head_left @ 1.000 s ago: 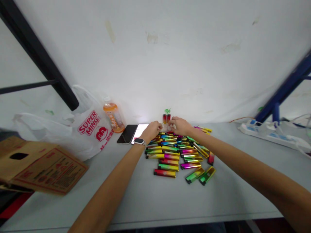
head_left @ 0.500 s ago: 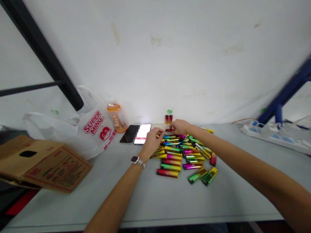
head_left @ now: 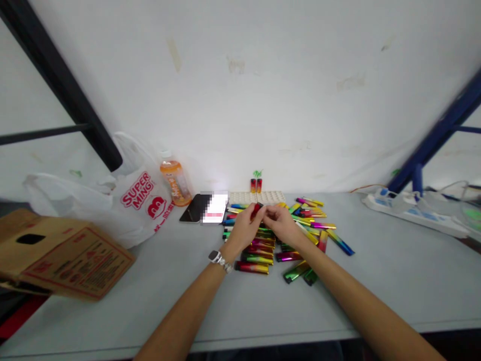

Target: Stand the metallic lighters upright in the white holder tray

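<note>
Over the pile of lighters, my two hands meet. My left hand (head_left: 244, 225), with a watch on its wrist, is closed round a red lighter (head_left: 257, 208) whose dark end points up. Fingertips of my right hand (head_left: 281, 222) are pinched together right beside that lighter; what they grip is hidden. Below and around both hands lie many shiny lighters, among them a red and gold one (head_left: 251, 267) at the front and a blue and gold one (head_left: 341, 242) at the right. Two small red lighters (head_left: 256, 185) stand upright behind the hands.
A pale gridded board (head_left: 276, 197) lies by the wall. Left of the pile are a tablet or phone (head_left: 196, 208), a lit screen (head_left: 217, 206), an orange drink bottle (head_left: 175, 180), a plastic bag (head_left: 131, 220) and a cardboard box (head_left: 75, 260). A power strip (head_left: 413, 215) lies at the right.
My right hand has come back from the upright lighters toward my left hand, which has moved right to meet it. The red lighter is now at my left fingers. The view has shifted slightly.
</note>
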The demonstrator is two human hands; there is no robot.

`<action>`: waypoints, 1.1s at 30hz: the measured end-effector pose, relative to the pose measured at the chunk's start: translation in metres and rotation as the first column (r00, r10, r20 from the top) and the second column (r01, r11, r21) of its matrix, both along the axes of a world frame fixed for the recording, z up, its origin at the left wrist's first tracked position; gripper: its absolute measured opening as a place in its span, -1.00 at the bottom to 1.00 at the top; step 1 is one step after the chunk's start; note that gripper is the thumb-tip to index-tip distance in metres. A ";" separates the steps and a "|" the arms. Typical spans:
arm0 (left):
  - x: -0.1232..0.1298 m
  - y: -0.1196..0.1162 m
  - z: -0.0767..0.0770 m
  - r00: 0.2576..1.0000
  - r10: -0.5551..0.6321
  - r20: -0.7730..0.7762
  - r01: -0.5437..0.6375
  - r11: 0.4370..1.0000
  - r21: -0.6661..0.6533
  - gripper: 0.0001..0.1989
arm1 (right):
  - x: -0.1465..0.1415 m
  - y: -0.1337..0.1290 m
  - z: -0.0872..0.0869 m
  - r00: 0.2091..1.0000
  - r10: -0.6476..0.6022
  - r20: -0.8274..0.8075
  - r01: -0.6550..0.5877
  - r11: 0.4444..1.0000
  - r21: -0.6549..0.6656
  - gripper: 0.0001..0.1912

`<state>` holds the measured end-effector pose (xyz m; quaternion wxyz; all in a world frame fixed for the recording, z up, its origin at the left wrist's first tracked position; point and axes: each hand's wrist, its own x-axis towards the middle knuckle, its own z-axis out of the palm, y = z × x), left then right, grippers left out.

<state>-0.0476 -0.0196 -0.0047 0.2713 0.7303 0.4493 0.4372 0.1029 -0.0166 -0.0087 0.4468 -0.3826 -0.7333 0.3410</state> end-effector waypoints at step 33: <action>0.006 -0.007 0.001 0.987 0.161 0.011 -0.161 0.987 -0.027 -0.65 | 0.000 -0.019 0.000 0.995 -0.088 0.037 0.084 0.993 0.081 -0.73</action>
